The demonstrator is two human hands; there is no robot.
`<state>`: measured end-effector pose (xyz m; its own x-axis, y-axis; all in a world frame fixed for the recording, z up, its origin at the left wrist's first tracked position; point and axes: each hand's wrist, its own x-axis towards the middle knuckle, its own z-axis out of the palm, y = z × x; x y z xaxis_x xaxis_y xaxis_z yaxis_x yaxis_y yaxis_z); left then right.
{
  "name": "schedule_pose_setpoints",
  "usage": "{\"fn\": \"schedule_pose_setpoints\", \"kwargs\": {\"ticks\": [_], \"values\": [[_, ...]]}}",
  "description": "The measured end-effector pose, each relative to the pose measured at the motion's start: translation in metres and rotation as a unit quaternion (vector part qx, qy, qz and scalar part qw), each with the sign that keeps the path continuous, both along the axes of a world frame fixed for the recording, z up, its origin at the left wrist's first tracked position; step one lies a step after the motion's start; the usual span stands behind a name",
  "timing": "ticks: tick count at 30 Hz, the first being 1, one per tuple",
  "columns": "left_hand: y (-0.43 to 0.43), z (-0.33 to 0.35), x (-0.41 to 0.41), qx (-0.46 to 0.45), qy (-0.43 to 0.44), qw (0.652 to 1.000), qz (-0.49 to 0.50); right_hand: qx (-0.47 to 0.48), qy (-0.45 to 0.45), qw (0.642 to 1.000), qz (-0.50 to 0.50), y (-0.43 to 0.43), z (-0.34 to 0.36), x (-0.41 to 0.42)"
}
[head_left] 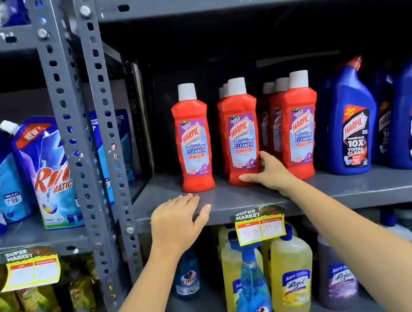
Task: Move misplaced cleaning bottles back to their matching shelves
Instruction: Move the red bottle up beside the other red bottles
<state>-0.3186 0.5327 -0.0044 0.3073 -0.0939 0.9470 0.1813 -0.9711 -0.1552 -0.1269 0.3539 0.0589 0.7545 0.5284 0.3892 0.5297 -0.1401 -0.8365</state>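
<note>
Grey slotted-steel shelving (97, 133) across the whole view, in two bays split by perforated uprights. Middle shelf (231, 199) of the right bay at chest height, painted grey, bare along its front edge.

On that shelf, to the right: tall blue Harpic toilet-cleaner bottles (349, 121) with angled necks, upright, in rows running back into the dark. Left of them and touching or nearly so: red Harpic Bathroom Cleaner bottles (298, 128) with white caps, upright, several deep. One single red bottle (192, 142) apart at the left end, a clear gap between it and the next front red bottle (241, 135).

In the left bay: blue Rin Matic detergent pouches (47, 174), leaning against each other. Below, in the right bay: yellow Lizol bottles (293, 280), a purple Lizol bottle (339, 279), and a blue Colin spray bottle (252, 293) at the front.

Right hand (267, 171) curled partly around the lower right side of the front red bottle, thumb across its base, fingers behind; bottle standing on the shelf. Left hand (176, 220) open and empty, palm down, fingers spread on the shelf's front lip just below the single red bottle, not touching it.

Yellow Super Market price tag (260, 227) hanging from the shelf edge between the two forearms; another price tag (31, 268) under the pouches.
</note>
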Motion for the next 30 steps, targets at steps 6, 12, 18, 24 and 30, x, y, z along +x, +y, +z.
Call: {"fn": "schedule_pose_setpoints", "kwargs": {"ticks": [6, 12, 18, 24, 30], "values": [[0.002, -0.004, 0.001, -0.015, 0.007, 1.0, 0.004, 0.007, 0.036, 0.999, 0.033, 0.002, -0.001, 0.004], [0.002, -0.005, 0.002, -0.015, 0.012, 1.0, 0.011, 0.003, 0.071, 0.995, 0.065, 0.001, -0.001, 0.01], [0.002, -0.005, 0.002, -0.021, 0.017, 1.0, 0.014, 0.01, 0.079, 0.994, 0.079, 0.003, -0.002, 0.015], [0.001, -0.005, 0.002, -0.022, 0.022, 0.999, 0.022, 0.009, 0.084, 0.993, 0.077, 0.003, -0.002, 0.016], [0.001, -0.005, 0.002, -0.026, 0.032, 0.999, 0.021, -0.004, 0.088, 0.994, 0.068, 0.003, 0.0, 0.016]]}}
